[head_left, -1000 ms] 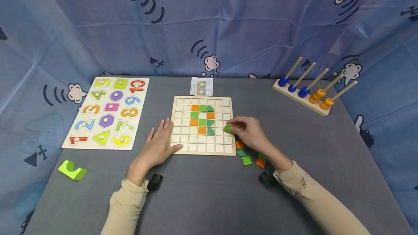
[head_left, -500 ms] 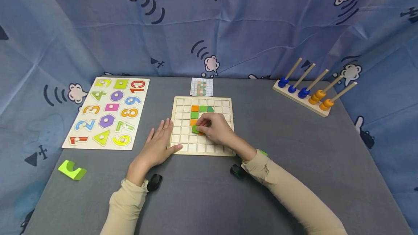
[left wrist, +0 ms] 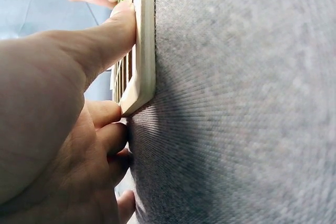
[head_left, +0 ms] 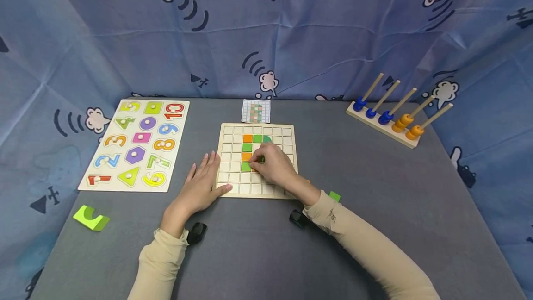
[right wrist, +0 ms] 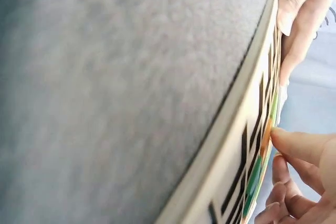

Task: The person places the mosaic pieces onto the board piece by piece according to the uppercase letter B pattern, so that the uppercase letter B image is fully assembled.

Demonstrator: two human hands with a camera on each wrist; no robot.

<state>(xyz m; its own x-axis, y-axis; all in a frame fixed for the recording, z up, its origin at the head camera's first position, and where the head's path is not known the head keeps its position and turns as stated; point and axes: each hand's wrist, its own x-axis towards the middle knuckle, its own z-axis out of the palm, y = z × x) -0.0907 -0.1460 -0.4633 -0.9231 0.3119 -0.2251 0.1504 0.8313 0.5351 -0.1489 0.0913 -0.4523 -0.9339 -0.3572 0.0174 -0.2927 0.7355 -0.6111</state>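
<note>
A wooden grid board [head_left: 233, 189] lies mid-table, bearing orange, green and teal tiles in its cells. My left hand [head_left: 203, 177] lies flat over its left side, the thumb on the front-left part; in the left wrist view that thumb [left wrist: 123, 24] presses the rim. My right hand [head_left: 272, 163] reaches over the board and covers several tiles. Its fingertips touch down at the right edge of a green square tile [head_left: 245, 166], which lies flat in a cell. In the right wrist view the thumb [right wrist: 294, 142] touches down by an orange tile [right wrist: 266, 136], with no tile between thumb and fingers.
A pattern card [head_left: 256, 111] lies behind the board. At the left are a number puzzle board [head_left: 143, 145] and a green arch block [head_left: 91, 219]; back right, a peg abacus [head_left: 381, 126]. A loose green tile [head_left: 334, 196] shows beside the right sleeve, which hides other loose pieces.
My right hand has carried the green square tile leftward from the board's right edge; it now lies in a cell below the left orange tile. My left hand has stayed still.
</note>
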